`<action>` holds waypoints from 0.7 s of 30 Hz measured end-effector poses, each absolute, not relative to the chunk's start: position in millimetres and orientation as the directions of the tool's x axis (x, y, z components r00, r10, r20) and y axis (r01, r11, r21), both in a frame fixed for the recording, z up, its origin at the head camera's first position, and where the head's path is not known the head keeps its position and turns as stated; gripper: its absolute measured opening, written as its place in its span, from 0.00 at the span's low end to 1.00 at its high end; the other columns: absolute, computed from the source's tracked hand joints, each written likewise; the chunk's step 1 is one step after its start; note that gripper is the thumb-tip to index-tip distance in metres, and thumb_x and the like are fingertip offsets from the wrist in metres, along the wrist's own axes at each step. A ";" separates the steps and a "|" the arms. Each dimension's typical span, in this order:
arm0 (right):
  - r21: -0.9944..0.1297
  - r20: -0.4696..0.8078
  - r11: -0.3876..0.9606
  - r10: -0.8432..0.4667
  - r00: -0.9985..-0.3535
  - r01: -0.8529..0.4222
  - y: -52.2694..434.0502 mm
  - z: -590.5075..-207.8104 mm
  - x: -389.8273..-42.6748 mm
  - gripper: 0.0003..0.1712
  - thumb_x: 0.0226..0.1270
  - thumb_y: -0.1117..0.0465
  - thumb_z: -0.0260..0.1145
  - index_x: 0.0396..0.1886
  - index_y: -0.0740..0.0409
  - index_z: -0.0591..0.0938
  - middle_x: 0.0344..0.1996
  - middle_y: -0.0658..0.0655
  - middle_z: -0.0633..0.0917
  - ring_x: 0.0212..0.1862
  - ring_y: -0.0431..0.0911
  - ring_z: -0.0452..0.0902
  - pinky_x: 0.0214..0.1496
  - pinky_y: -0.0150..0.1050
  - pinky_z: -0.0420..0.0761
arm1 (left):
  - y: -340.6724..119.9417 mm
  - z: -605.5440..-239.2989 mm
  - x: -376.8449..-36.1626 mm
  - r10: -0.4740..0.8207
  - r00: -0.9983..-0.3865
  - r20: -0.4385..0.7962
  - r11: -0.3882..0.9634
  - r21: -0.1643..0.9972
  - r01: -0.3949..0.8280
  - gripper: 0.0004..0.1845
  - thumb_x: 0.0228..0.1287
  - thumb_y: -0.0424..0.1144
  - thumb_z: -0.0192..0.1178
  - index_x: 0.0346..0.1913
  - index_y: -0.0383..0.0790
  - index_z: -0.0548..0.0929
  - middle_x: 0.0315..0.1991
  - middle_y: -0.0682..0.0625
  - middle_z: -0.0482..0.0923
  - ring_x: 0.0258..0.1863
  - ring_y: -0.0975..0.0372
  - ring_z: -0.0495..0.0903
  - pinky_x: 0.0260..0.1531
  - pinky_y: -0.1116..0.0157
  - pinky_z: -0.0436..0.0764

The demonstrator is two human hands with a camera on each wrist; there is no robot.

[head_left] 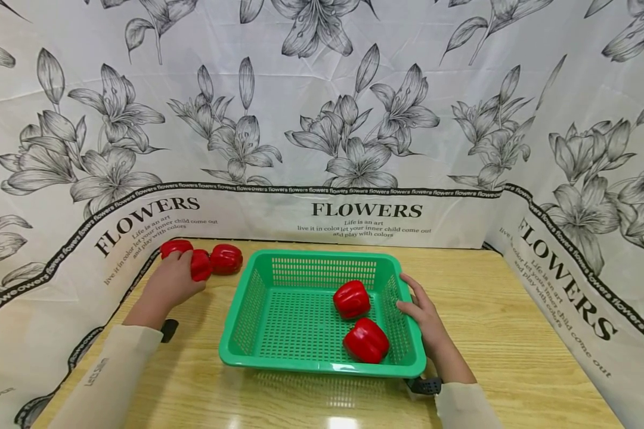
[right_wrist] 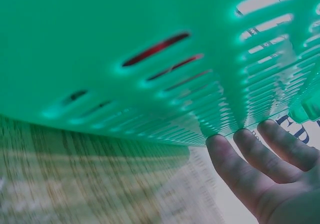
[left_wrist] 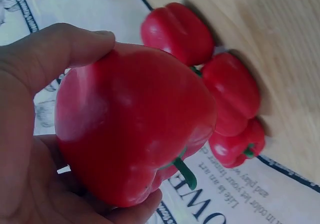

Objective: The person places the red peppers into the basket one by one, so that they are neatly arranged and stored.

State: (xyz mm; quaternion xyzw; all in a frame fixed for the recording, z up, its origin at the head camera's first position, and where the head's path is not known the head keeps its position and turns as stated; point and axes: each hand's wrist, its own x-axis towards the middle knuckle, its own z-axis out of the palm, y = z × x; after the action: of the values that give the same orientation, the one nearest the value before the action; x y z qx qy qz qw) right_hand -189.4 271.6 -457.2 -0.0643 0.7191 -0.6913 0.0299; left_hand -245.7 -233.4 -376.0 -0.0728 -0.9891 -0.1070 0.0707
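My left hand (head_left: 173,286) is at the table's far left, its thumb and fingers gripping a red bell pepper (left_wrist: 132,124) with a green stem. Beyond the held pepper, the left wrist view shows three more red peppers (left_wrist: 231,92) lying close together. A green plastic basket (head_left: 322,368) with slotted walls stands mid-table, with two red peppers (head_left: 366,341) in its right half. On the basket's right side, my right hand (head_left: 432,325) holds the rim, thumb over the edge. Its other fingers (right_wrist: 280,156) touch the outer wall in the right wrist view.
The light wooden table (head_left: 515,333) reaches back to a white cloth (head_left: 354,220) printed with lilies and "FLOWERS" lettering. This cloth also rises along the left and right sides. Black straps show at both wrists.
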 end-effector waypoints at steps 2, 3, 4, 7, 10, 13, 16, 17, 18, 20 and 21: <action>-0.998 0.046 0.033 -0.137 -0.989 -0.051 271.6 -456.9 -189.3 0.37 0.75 0.59 0.52 0.78 0.47 0.48 0.69 0.72 0.63 0.50 0.49 0.82 0.47 0.50 0.85 | -230.0 -372.6 -244.2 0.127 -0.980 0.151 0.965 0.210 0.157 0.39 0.55 0.44 0.61 0.63 0.18 0.64 0.57 0.22 0.66 0.49 0.35 0.74 0.52 0.41 0.76; -0.998 0.045 0.032 -0.138 -0.989 -0.050 271.6 -456.8 -189.3 0.37 0.75 0.59 0.52 0.78 0.47 0.48 0.69 0.71 0.63 0.50 0.49 0.82 0.47 0.50 0.85 | -228.5 -371.1 -243.7 0.127 -0.981 0.149 0.965 0.212 0.157 0.39 0.55 0.44 0.61 0.63 0.19 0.64 0.57 0.23 0.66 0.49 0.36 0.74 0.52 0.41 0.76; -0.998 0.046 0.031 -0.137 -0.989 -0.050 271.6 -456.8 -189.3 0.37 0.75 0.59 0.52 0.78 0.47 0.48 0.69 0.71 0.63 0.50 0.49 0.82 0.47 0.50 0.85 | -226.7 -369.4 -242.7 0.130 -0.980 0.150 0.964 0.214 0.161 0.39 0.55 0.45 0.60 0.63 0.19 0.64 0.58 0.23 0.66 0.49 0.36 0.74 0.51 0.41 0.76; -0.998 0.045 0.032 -0.138 -0.989 -0.050 271.4 -456.7 -189.2 0.37 0.75 0.59 0.51 0.77 0.47 0.48 0.68 0.71 0.63 0.50 0.50 0.82 0.47 0.50 0.85 | -222.6 -365.4 -240.7 0.139 -0.978 0.154 0.962 0.214 0.170 0.39 0.55 0.45 0.60 0.64 0.20 0.64 0.60 0.24 0.65 0.51 0.36 0.73 0.52 0.41 0.76; -0.998 0.047 0.035 -0.138 -0.989 -0.053 271.2 -456.7 -189.4 0.37 0.75 0.60 0.51 0.77 0.47 0.48 0.68 0.71 0.63 0.51 0.51 0.82 0.47 0.51 0.84 | -219.0 -361.9 -238.7 0.151 -0.975 0.161 0.961 0.209 0.183 0.41 0.56 0.46 0.59 0.66 0.20 0.62 0.61 0.23 0.64 0.54 0.35 0.71 0.53 0.41 0.75; -0.998 0.048 0.038 -0.135 -0.990 -0.054 271.1 -456.6 -189.5 0.36 0.75 0.60 0.51 0.77 0.47 0.49 0.68 0.71 0.63 0.51 0.52 0.82 0.47 0.51 0.84 | -215.3 -358.7 -236.8 0.160 -0.973 0.166 0.957 0.215 0.194 0.41 0.56 0.46 0.59 0.66 0.20 0.62 0.61 0.24 0.64 0.54 0.36 0.71 0.52 0.41 0.75; -0.998 0.046 0.039 -0.131 -0.990 -0.052 271.0 -456.3 -189.5 0.36 0.74 0.60 0.51 0.77 0.47 0.49 0.68 0.71 0.63 0.51 0.51 0.82 0.47 0.51 0.84 | -210.4 -354.3 -233.6 0.169 -0.971 0.170 0.954 0.220 0.204 0.41 0.56 0.46 0.60 0.66 0.21 0.62 0.60 0.25 0.65 0.53 0.37 0.71 0.51 0.42 0.76; -0.998 0.046 0.039 -0.130 -0.990 -0.051 271.0 -456.2 -189.4 0.36 0.74 0.60 0.51 0.77 0.47 0.49 0.68 0.71 0.63 0.51 0.51 0.82 0.47 0.51 0.84 | -208.6 -352.7 -232.4 0.172 -0.970 0.172 0.953 0.222 0.208 0.40 0.56 0.46 0.60 0.66 0.21 0.62 0.60 0.25 0.65 0.53 0.37 0.71 0.51 0.42 0.76; -0.998 0.045 0.038 -0.129 -0.991 -0.051 270.9 -456.2 -189.3 0.36 0.74 0.60 0.51 0.77 0.47 0.49 0.68 0.71 0.63 0.51 0.51 0.82 0.47 0.51 0.84 | -206.9 -351.0 -231.3 0.175 -0.969 0.175 0.952 0.222 0.212 0.40 0.56 0.45 0.60 0.66 0.21 0.62 0.60 0.26 0.66 0.52 0.38 0.72 0.50 0.42 0.77; -0.998 0.044 0.036 -0.128 -0.991 -0.049 270.8 -456.0 -189.2 0.36 0.74 0.60 0.51 0.77 0.47 0.49 0.68 0.71 0.63 0.51 0.51 0.82 0.47 0.51 0.84 | -203.1 -347.7 -229.1 0.181 -0.967 0.181 0.950 0.222 0.220 0.40 0.57 0.45 0.59 0.67 0.21 0.62 0.60 0.26 0.66 0.52 0.38 0.72 0.50 0.42 0.77; -0.998 0.044 0.035 -0.128 -0.991 -0.049 270.8 -456.0 -189.1 0.36 0.74 0.60 0.52 0.77 0.47 0.49 0.68 0.71 0.63 0.51 0.51 0.82 0.47 0.51 0.84 | -201.3 -346.3 -228.1 0.184 -0.965 0.185 0.949 0.222 0.224 0.40 0.57 0.45 0.59 0.67 0.21 0.62 0.60 0.26 0.66 0.52 0.37 0.72 0.50 0.42 0.77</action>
State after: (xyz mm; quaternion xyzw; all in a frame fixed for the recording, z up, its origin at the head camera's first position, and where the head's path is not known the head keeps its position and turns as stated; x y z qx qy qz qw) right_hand -189.1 270.8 -456.0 -0.0615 0.7189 -0.6918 0.0288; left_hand -228.1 -201.3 -346.3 -0.1037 -0.9838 -0.1215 0.0811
